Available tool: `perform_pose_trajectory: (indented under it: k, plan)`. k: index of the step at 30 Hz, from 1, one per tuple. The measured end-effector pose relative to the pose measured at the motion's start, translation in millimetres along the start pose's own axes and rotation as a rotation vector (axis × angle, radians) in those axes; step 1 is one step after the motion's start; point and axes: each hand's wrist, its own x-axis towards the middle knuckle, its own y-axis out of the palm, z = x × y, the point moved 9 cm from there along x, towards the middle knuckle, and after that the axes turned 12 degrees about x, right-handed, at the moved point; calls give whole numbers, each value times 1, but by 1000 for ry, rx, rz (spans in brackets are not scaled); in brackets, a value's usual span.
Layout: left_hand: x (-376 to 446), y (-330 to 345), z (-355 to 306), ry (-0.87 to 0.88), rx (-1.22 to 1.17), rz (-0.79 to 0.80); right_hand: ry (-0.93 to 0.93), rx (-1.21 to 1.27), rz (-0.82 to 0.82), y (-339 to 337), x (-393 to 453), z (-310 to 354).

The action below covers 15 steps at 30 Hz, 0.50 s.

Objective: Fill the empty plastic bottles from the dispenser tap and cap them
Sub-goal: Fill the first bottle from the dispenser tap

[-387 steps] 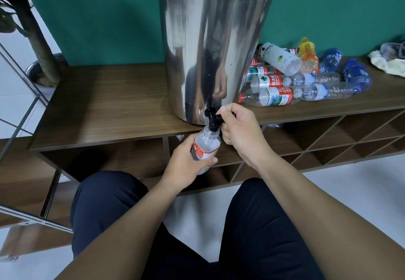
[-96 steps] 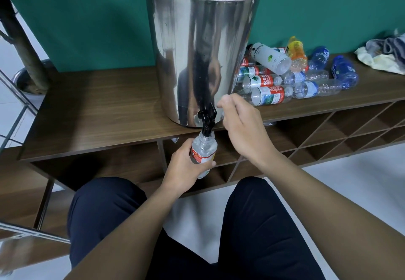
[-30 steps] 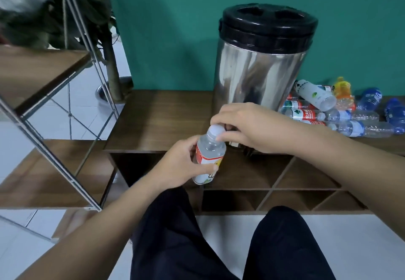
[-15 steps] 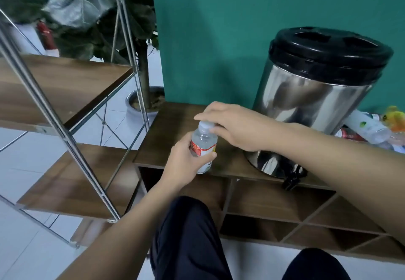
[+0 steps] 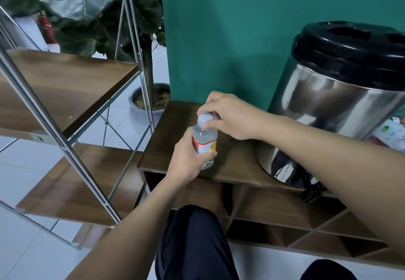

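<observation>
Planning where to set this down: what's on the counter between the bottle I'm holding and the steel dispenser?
In the head view, only bare wooden counter shows between the bottle and the dispenser; the right forearm crosses above it.

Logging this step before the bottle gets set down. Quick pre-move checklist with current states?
1. Left hand grips bottle by the body: ok.
2. Bottle upright: ok.
3. Right hand pinches cap: ok.
4. Cap screwed fully tight: cannot tell.
5. Bottle filled: ok, clear liquid up to the shoulder.
6. Bare space on the cabinet top left of the dispenser: ok.
</observation>
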Motion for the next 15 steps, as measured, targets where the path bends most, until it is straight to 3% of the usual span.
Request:
perform_pose_trajectory:
  k: [5,11,15]
  plan:
    - [13,-2,1,1,12,-8,68,12,-85,1,9,-3]
    - [30,-6,4,5,7,-32,177,-138,-250,4,22,-12]
    - [43,-7,7,18,32,7,195,-53,-338,1,27,-21]
